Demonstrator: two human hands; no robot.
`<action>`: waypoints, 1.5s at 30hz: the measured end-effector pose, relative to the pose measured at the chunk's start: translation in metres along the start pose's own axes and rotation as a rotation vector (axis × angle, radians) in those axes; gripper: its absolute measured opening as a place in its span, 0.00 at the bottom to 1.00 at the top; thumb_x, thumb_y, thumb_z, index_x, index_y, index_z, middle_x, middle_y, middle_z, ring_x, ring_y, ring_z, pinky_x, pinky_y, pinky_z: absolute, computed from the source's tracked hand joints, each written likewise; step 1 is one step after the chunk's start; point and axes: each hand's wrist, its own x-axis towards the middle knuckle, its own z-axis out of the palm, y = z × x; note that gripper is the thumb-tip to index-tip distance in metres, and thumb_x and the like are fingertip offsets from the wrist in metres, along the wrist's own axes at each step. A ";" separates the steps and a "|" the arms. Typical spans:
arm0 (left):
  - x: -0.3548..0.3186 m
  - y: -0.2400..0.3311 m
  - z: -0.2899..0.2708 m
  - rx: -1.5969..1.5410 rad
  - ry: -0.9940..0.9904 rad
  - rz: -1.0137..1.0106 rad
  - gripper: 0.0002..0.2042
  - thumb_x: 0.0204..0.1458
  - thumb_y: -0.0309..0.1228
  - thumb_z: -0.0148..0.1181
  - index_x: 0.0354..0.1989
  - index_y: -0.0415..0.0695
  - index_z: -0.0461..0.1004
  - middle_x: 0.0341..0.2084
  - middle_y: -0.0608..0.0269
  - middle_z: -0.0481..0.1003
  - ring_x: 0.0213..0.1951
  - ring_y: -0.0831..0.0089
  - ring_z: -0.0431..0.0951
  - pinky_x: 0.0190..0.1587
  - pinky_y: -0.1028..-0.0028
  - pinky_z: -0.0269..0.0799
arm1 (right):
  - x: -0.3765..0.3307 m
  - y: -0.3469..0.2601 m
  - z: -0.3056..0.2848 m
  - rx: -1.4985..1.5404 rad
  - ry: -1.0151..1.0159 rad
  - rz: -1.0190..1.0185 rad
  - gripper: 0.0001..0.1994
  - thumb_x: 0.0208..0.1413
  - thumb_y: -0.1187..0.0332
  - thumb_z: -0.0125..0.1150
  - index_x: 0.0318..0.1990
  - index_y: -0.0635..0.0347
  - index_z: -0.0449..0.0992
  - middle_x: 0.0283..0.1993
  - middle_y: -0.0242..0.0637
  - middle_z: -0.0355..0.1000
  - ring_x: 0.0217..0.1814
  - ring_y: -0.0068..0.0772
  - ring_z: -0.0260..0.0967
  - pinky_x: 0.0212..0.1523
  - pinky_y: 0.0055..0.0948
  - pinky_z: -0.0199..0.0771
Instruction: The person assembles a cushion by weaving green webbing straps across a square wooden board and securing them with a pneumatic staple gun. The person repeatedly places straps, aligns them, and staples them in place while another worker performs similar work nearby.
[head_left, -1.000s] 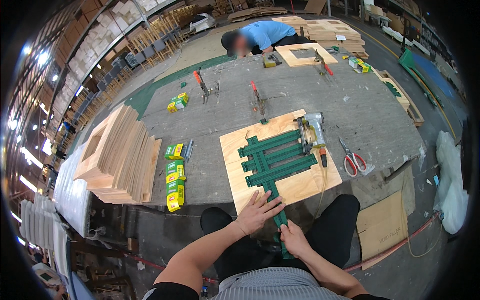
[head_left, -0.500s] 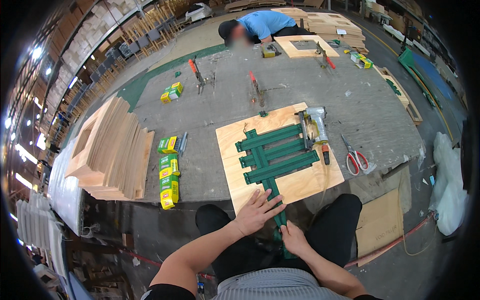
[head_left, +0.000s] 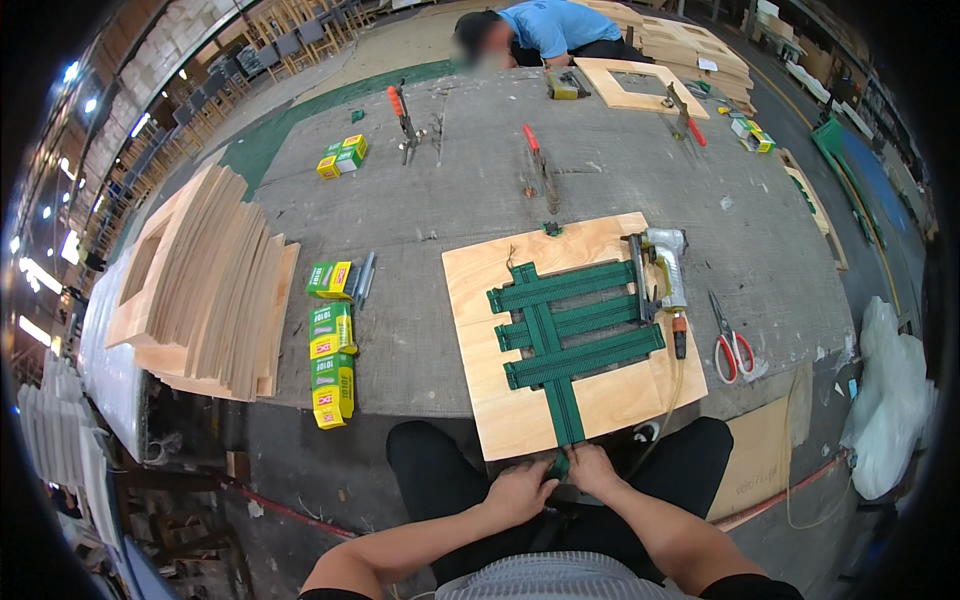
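Observation:
A light plywood board (head_left: 500,280) lies on the grey work table before me, with green webbing straps (head_left: 570,325) woven across it in a lattice. The long strap runs down to the board's near edge. My left hand (head_left: 520,490) and my right hand (head_left: 592,468) are both closed on the strap's near end, just below the board's edge and touching each other. A silver pneumatic stapler (head_left: 662,275) rests on the board's right side beside the straps.
Red-handled scissors (head_left: 733,345) lie right of the board. Green and yellow boxes (head_left: 330,350) line up to the left, next to a stack of plywood frames (head_left: 200,285). Clamps (head_left: 538,160) lie farther back. Another person (head_left: 545,30) in blue bends over a wooden frame at the far end.
My left hand has come off the board's near corner and joined my right hand on the strap end. The view has tilted so the board sits higher.

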 end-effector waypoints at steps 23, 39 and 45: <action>0.096 -0.097 0.027 -2.067 -0.406 0.101 0.26 0.69 0.53 0.46 0.67 0.51 0.69 0.64 0.56 0.71 0.62 0.58 0.74 0.64 0.59 0.71 | -0.044 -0.042 -0.143 0.136 -0.482 -0.013 0.18 0.70 0.59 0.53 0.53 0.66 0.77 0.44 0.50 0.80 0.46 0.49 0.79 0.52 0.44 0.79; 0.112 -0.087 0.038 -2.345 -0.538 0.222 0.29 0.69 0.56 0.43 0.69 0.49 0.65 0.65 0.55 0.70 0.62 0.58 0.74 0.62 0.58 0.73 | 0.166 0.006 -0.317 0.392 0.589 0.442 0.09 0.47 0.76 0.69 0.36 0.67 0.78 0.31 0.41 0.76 0.27 0.36 0.75 0.26 0.38 0.75; 0.106 -0.103 0.033 -2.463 -0.452 0.226 0.30 0.69 0.56 0.43 0.70 0.48 0.64 0.66 0.54 0.69 0.62 0.58 0.74 0.62 0.58 0.74 | 0.091 -0.082 -0.291 0.838 0.682 0.183 0.12 0.54 0.74 0.70 0.40 0.62 0.71 0.24 0.35 0.70 0.20 0.28 0.69 0.20 0.32 0.72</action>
